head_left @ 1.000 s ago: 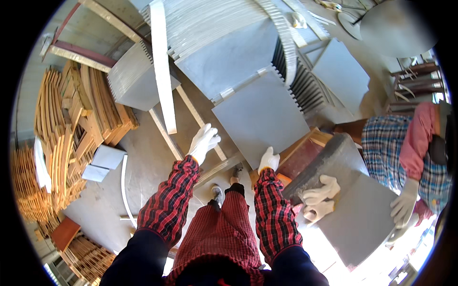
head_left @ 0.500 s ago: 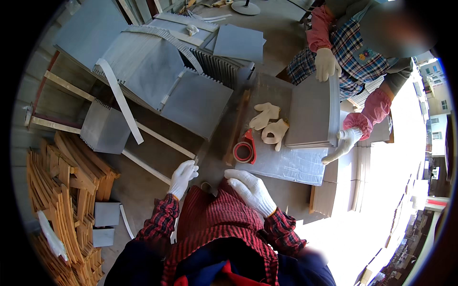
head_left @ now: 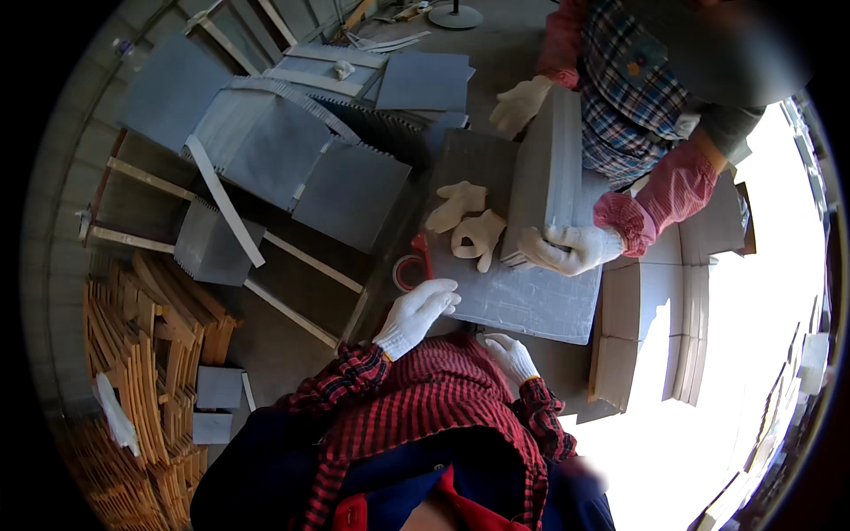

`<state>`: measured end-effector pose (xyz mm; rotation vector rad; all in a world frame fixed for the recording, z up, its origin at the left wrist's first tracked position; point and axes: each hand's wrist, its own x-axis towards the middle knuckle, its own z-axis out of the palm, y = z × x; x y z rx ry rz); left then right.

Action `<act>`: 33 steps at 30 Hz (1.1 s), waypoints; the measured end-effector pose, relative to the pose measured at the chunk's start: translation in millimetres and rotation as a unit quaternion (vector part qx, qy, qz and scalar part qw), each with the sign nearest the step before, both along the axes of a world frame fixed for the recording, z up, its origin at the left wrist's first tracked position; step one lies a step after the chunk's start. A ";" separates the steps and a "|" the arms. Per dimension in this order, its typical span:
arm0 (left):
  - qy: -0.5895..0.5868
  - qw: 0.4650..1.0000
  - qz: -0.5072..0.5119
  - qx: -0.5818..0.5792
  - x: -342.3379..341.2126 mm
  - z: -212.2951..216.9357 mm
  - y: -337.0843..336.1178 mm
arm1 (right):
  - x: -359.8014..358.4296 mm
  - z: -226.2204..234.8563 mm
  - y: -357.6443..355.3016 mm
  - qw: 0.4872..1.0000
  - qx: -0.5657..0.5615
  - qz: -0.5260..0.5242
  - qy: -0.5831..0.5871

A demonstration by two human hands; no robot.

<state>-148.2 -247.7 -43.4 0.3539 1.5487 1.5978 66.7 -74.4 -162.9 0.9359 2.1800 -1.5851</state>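
My left hand (head_left: 416, 317), in a white knit glove, is held over the near left corner of the grey tabletop (head_left: 540, 305). Its fingers are stretched out and hold nothing. Just beyond it lies a red tape dispenser (head_left: 410, 271), partly hidden. My right hand (head_left: 511, 356), gloved the same way, is low against my red checked apron (head_left: 443, 389), below the table's near edge. Its fingers look loosely extended, with nothing seen in them. Across the table, a co-worker's gloved hands (head_left: 575, 250) hold a stack of grey boards (head_left: 547, 168) tipped up on its long edge.
Two loose cream gloves (head_left: 478, 237) lie on the table. Left of it stand racks with grey panels (head_left: 350, 190) and a pale strip (head_left: 221, 199) across them. Curved wooden pieces (head_left: 133, 380) are piled at lower left. Bundled board stacks (head_left: 639, 292) stand at right.
My left hand has moved right and up to the table corner; my right hand has drawn right and down against the apron. The co-worker's board stack has tilted onto its edge.
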 end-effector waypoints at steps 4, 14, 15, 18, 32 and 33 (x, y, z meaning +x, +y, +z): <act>0.062 0.975 -0.207 -0.042 27.5 3.2 38.8 | 76.9 -58.5 31.6 0.958 0.124 -0.223 -0.128; 0.211 0.718 -0.657 -0.091 61.2 -48.4 67.1 | 201.2 -47.0 -274.0 0.521 -0.091 -0.849 0.012; 0.254 0.665 -0.698 -0.079 78.6 -41.6 66.5 | 196.7 -44.3 -339.1 0.478 -0.123 -0.869 -0.026; 0.248 0.581 -0.775 -0.004 136.2 -24.1 45.2 | 186.9 -104.3 -583.1 0.576 -0.220 -0.715 -0.330; 0.279 0.455 -0.844 -0.056 256.8 -32.1 -101.0 | 210.3 -118.2 -766.2 0.422 -0.112 -0.870 -0.230; 0.297 0.457 -0.836 -0.065 273.0 -35.5 -116.0 | 225.3 -120.2 -790.0 0.402 -0.106 -0.878 -0.237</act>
